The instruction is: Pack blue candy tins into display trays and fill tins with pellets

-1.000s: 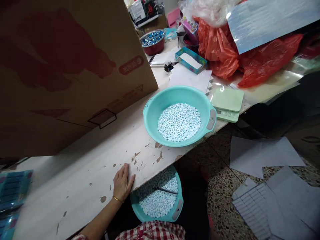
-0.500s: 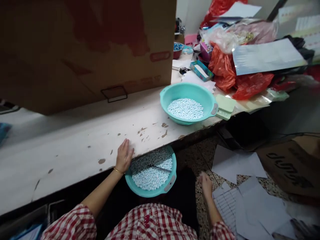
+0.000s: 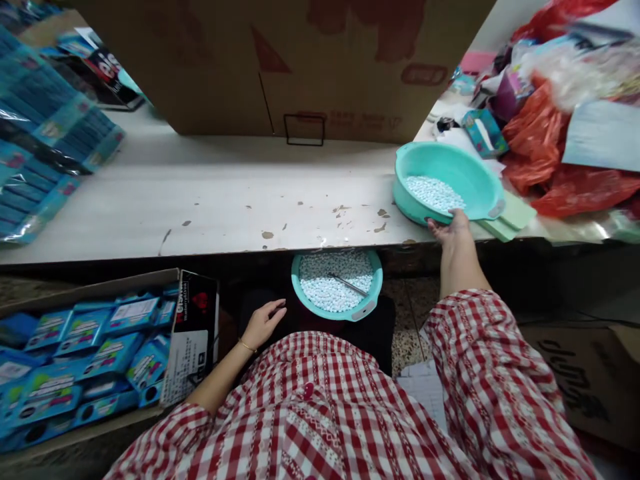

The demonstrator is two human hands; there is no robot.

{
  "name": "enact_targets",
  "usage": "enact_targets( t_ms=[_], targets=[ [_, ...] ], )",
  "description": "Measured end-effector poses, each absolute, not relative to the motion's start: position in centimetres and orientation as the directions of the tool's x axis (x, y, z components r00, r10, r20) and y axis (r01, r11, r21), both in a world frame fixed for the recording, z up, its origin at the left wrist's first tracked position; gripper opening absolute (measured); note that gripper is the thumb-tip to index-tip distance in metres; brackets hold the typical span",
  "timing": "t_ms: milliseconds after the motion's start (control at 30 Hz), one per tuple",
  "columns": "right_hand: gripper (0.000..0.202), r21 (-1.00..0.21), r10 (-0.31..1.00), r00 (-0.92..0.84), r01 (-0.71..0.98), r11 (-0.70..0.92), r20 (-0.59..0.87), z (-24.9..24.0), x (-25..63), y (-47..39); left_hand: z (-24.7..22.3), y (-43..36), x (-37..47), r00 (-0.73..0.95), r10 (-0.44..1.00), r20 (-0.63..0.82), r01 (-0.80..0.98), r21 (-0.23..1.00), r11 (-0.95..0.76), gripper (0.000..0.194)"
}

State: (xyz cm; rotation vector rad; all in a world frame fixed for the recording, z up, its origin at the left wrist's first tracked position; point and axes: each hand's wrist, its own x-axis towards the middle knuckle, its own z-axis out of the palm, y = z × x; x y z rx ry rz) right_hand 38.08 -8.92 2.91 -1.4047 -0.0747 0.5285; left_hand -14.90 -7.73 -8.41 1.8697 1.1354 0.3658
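Observation:
My right hand (image 3: 451, 229) grips the near rim of a turquoise basin (image 3: 475, 180), thumb inside and fingers beneath; the basin is slightly tilted and holds pale blue pellets (image 3: 434, 193). Near my lap, my left hand (image 3: 264, 325) is empty, its fingers apart, to the left of a second turquoise basin (image 3: 374, 305). That lower basin sits below the table edge, full of pale pellets (image 3: 327, 293) with a metal utensil (image 3: 350, 285) lying on them.
A large cardboard box (image 3: 340, 87) stands on the white table (image 3: 225, 200). Blue packs (image 3: 45, 133) lie at left, above an open carton (image 3: 179, 333) of blue packets. Red plastic bags (image 3: 535, 133) and a pale green scale-like object (image 3: 515, 212) are at right.
My right hand has risen from beside my lap to the upper basin's rim. My left hand has come off the table edge down to my lap. The view has turned left.

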Motion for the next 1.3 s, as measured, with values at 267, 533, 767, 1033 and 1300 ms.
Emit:
enact_targets(
  t_ms=[267, 533, 767, 1033, 1300],
  targets=[
    [0.037, -0.885, 0.311, 0.898, -0.394, 0.247, -0.313, 2.0, 31.9, -12.0, -8.1, -7.0, -13.9, 0.651, 0.732, -0.202, 0.511, 0.830, -0.226, 0.044],
    [0.036, -0.915, 0.282, 0.932, -0.303, 0.268, -0.227, 1.0, 27.1, -12.9, -6.9, -5.5, -10.9, 0.744, 0.652, -0.148, 0.458, 0.823, -0.336, 0.044],
    [0.037, -0.952, 0.284, 0.952, -0.189, 0.241, -0.117, 1.0, 25.7, -12.0, -5.4, -5.3, -9.5, 0.748, 0.646, -0.148, 0.434, 0.846, -0.309, 0.044],
    [0.034, -0.914, 0.368, 0.899, -0.335, 0.230, -0.237, 1.3, 21.6, -13.5, -3.8, -3.8, -6.6, 0.738, 0.665, -0.112, 0.318, 0.927, -0.197, 0.049],
    [0.034, -0.930, 0.380, 0.885, -0.341, 0.140, -0.268, 1.5, 18.5, -19.8, -2.7, -2.7, -5.8, 0.654, 0.756, -0.014, 0.124, 0.988, -0.088, 0.105]
  ],
)
